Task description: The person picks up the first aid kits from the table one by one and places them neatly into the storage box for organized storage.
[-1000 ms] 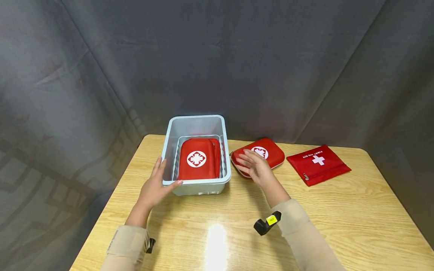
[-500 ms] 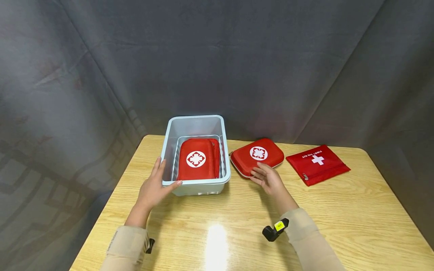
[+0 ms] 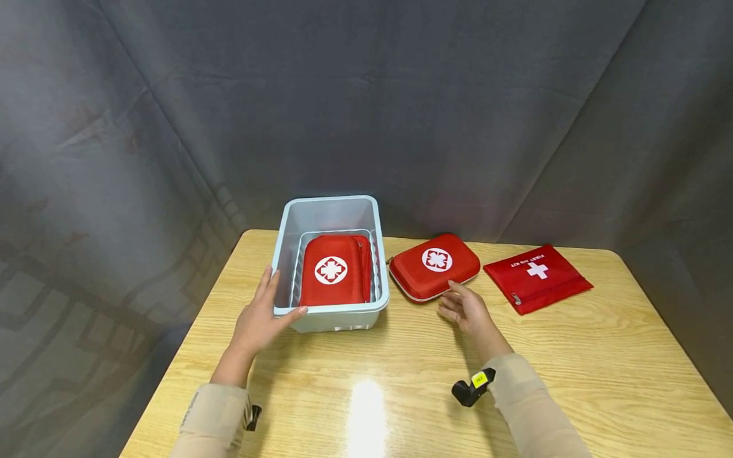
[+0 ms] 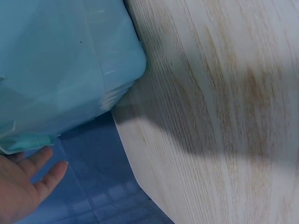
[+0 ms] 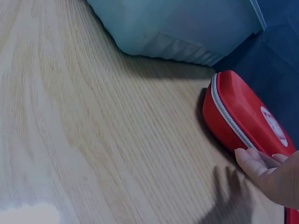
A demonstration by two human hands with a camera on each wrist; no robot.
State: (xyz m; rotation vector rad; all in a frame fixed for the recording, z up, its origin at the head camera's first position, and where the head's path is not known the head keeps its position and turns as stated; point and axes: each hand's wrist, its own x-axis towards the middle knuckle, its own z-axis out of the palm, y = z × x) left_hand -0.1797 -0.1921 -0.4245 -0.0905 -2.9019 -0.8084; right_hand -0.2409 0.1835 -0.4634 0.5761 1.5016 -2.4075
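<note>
the left hand (image 3: 258,323) stood spread wide, gripless, at the pale bin (image 3: 338,308)'s seven o'clock corner! the right hand (image 3: 468,313), loosely bent, holding nothing, hung by the red case (image 3: 409,270)'s five o'clock edge; that case lay at the bin's three o'clock.

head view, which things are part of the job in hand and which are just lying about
Apparently in the job:
pale bin, left hand at its rim
inner red case and partly hidden red zipped item, in the bin
outer red case, right hand at its near edge

Just lying about:
flat FIRST AID KIT pouch, no hand at it; may belong too
dark cloth behind
</note>
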